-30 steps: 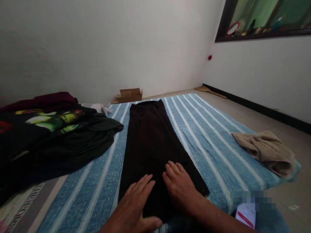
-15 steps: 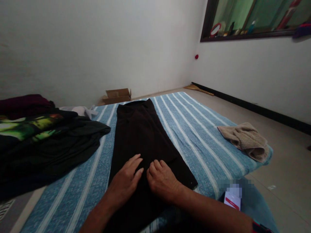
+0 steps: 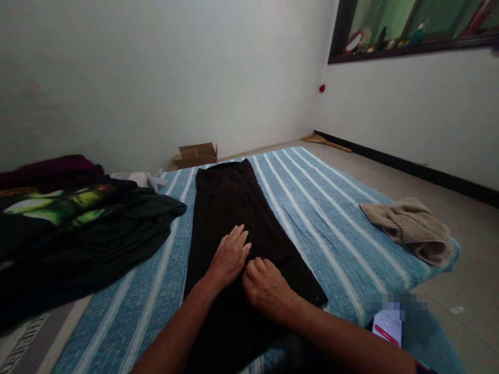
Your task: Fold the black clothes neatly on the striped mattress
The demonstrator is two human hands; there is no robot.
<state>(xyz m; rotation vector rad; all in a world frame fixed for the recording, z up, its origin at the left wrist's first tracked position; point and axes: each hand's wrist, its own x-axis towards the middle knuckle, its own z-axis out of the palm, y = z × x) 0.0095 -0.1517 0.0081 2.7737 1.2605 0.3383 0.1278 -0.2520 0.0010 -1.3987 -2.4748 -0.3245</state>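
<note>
Dark brown trousers (image 3: 230,202) lie folded lengthwise on a blue striped mattress (image 3: 323,208), waistband at the far end. My left hand (image 3: 230,257) rests flat on the cloth about midway along, fingers spread and pointing away. Just to its right, my right hand (image 3: 267,288) lies on the cloth with its fingers curled down against the fabric. Both hands touch the trousers and almost touch each other.
A heap of dark clothes (image 3: 78,223) with a green print covers the mattress's left side. A beige knitted garment (image 3: 409,226) sits at the right edge. A cardboard box (image 3: 195,154) stands by the far wall. A white card (image 3: 385,328) lies near my right forearm.
My left hand has slid forward along the trousers. My right hand has curled its fingers and stays close beside the left. The camera shifted slightly.
</note>
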